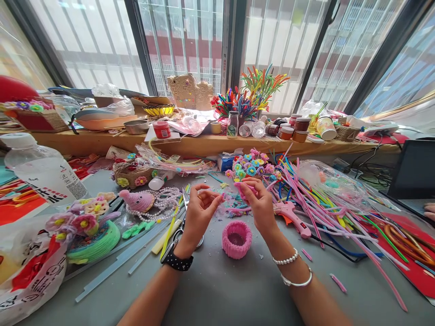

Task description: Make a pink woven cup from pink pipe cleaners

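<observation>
Both hands are raised over the grey table, a short way apart. My right hand (258, 203) pinches a short pink fuzzy piece (242, 190), which looks like bent pipe cleaner. The thumb and fingers of my left hand (203, 207) are brought together at the tips; whatever is between them is too small to make out. Below and between the hands stands a round pink fuzzy pot (237, 240), upright, with a dark inside. A pink glue gun (292, 218) lies just right of my right wrist. Scissors (179, 233) lie partly hidden behind my left hand.
Pink pipe cleaners (326, 203) spread across the right side, behind two short cut pieces. Glue sticks (118, 258), a pearl string (166, 201) and a green fuzzy flower piece (93, 240) lie left. Fuzzy flowers (251, 167) stand behind. A co-worker's hand (430, 210) shows at far right.
</observation>
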A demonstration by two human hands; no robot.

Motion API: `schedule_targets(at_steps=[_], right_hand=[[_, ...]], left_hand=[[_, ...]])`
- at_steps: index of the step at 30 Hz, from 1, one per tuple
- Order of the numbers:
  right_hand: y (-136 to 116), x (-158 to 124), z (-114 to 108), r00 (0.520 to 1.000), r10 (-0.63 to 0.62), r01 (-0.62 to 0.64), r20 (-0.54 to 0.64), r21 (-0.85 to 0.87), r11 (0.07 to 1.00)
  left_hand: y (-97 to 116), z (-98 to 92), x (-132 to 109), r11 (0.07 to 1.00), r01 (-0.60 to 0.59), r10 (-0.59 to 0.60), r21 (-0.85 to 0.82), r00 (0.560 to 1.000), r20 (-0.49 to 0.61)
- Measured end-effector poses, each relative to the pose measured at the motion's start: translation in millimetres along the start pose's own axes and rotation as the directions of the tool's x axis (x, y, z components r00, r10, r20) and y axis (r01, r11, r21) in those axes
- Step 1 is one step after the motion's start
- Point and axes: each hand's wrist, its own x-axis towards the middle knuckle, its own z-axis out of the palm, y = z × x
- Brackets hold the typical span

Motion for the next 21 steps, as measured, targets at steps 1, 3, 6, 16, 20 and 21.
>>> schedule_targets(at_steps=[1,3,6,16,20,21], right_hand=[[0.6,2.4,-1.4,0.996,0.086,-0.083,-0.025,0.099,0.992],[1.0,6.4,-3.9,0.978,0.207,-0.191,-0.035,0.264,0.945],[0.1,9.0,-5.8,0.968,0.250,-0.233,0.011,0.399,0.887],[-4.6,9.0,-7.6,0.917,0.399,-0.367,0.016,0.429,0.826],[-7.8,10.4,-9.1,0.898,0.415,-0.434,0.146,0.445,0.784],[-7.8,10.8,-9.4,0.895,0.414,-0.444,0.167,0.444,0.779]], left_hand=[[1.0,0.0,0.0,1.000,0.004,-0.004,-0.007,1.000,-0.008],[3.4,0.3,-0.1,1.000,0.020,-0.020,-0.021,1.000,-0.023],[6.8,0.4,0.1,0.997,0.060,-0.061,-0.044,0.998,-0.029],[3.9,-4.2,5.7,0.981,0.150,-0.150,-0.125,0.989,0.004],[3.6,-3.7,4.8,0.978,0.177,-0.178,-0.107,0.984,0.002],[3.9,-3.5,4.5,0.978,0.178,-0.180,-0.106,0.984,0.000]])
